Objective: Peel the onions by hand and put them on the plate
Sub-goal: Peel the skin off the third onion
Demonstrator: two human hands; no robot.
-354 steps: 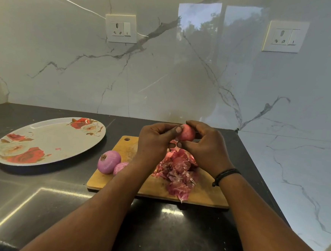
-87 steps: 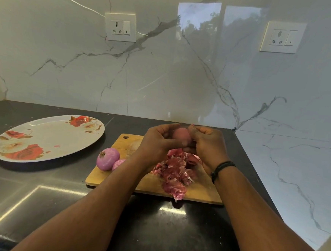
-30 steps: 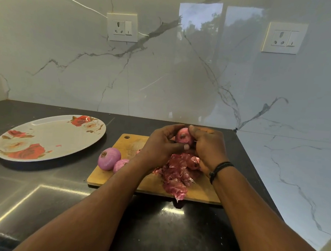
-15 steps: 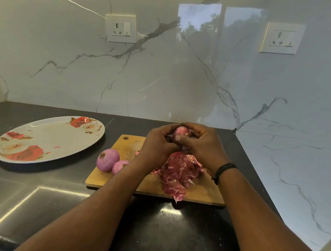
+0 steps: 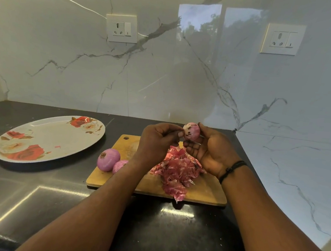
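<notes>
Holding nearly bare onion (image 5: 191, 131) in your right hand (image 5: 211, 151) above cutting board (image 5: 205, 190); left hand (image 5: 157, 141) pinches at it. Two peeled onions (image 5: 108, 162) wait on board, plate (image 5: 46, 138) unfilled.

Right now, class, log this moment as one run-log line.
right hand: holds small onion | left hand: pinches at it | peel pile: on cutting board | floral plate: no onions

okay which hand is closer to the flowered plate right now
Left. The left hand is over the cutting board, apart from the plate off to its left. The right hand, holding the small onion, is farther right.
</notes>
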